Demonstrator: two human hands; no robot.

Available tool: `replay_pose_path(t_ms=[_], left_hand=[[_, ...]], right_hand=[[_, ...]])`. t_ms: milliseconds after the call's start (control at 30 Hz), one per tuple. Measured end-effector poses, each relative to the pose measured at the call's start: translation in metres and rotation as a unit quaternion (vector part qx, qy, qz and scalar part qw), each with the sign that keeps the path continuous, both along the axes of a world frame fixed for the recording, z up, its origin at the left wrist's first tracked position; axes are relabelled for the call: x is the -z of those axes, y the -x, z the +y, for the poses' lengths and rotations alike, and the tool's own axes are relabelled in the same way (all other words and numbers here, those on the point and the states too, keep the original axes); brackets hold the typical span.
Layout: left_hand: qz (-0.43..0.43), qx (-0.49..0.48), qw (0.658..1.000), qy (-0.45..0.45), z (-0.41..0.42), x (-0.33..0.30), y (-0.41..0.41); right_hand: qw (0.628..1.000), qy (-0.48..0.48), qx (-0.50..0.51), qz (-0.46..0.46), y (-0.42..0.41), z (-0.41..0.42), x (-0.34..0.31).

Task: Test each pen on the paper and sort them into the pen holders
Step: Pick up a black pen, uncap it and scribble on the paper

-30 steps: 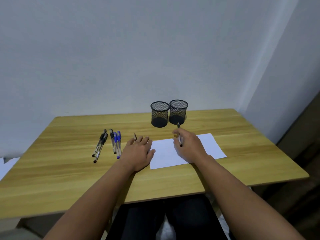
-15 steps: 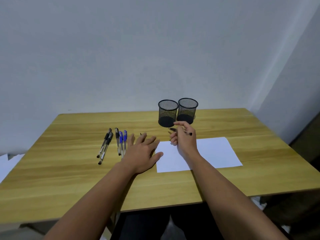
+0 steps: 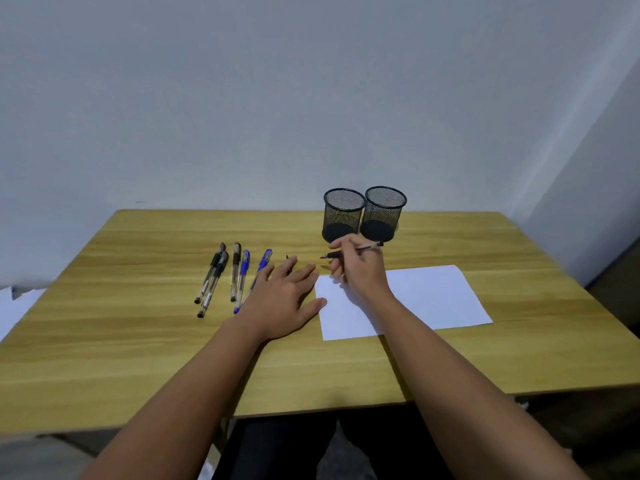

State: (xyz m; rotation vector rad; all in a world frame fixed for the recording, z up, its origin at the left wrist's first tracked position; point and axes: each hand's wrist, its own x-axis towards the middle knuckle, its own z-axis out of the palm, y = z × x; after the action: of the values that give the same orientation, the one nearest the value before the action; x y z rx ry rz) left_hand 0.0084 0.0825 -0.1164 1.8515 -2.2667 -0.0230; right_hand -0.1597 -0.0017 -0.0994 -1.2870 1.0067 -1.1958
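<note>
Change: since half a second ago our right hand (image 3: 360,271) has turned the pen (image 3: 353,251) from near upright to almost level, tip pointing left; our left hand (image 3: 284,299) has stayed flat on the table (image 3: 138,358).
Right hand: fingers curled round the black pen, held above the far left corner of the paper (image 3: 433,299), just in front of the holders.
Left hand: fingers straight and spread, palm down on the wood, thumb at the paper's left edge, holding nothing.
Paper: white sheet lying flat, right of centre; we see no marks on it.
Pen holders: left holder (image 3: 343,216) and right holder (image 3: 382,213), black mesh, standing side by side and touching, no pens inside.
Loose pens: two black pens (image 3: 211,278) lying close together, a third black pen (image 3: 235,271), then two blue pens (image 3: 244,275), the nearer one partly under our left hand.
Small dark item (image 3: 287,257): beyond the left fingertips, possibly a cap; too small to tell.
</note>
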Motion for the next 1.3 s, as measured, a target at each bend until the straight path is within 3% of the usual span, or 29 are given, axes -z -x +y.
replay_pose_path(t_ms=[333, 533, 1300], left_hand=[[0.021, -0.021, 0.999, 0.018, 0.002, 0.003, 0.001], [0.025, -0.022, 0.999, 0.021, 0.004, 0.001, 0.002], [0.021, -0.027, 0.999, 0.018, 0.003, 0.000, 0.003]], right_hand=[[0.999, -0.006, -0.033, -0.004, -0.001, -0.003, 0.014], [0.996, -0.006, -0.069, 0.051, -0.001, -0.003, 0.021], [0.990, 0.017, -0.066, 0.122, 0.001, 0.000, 0.019]])
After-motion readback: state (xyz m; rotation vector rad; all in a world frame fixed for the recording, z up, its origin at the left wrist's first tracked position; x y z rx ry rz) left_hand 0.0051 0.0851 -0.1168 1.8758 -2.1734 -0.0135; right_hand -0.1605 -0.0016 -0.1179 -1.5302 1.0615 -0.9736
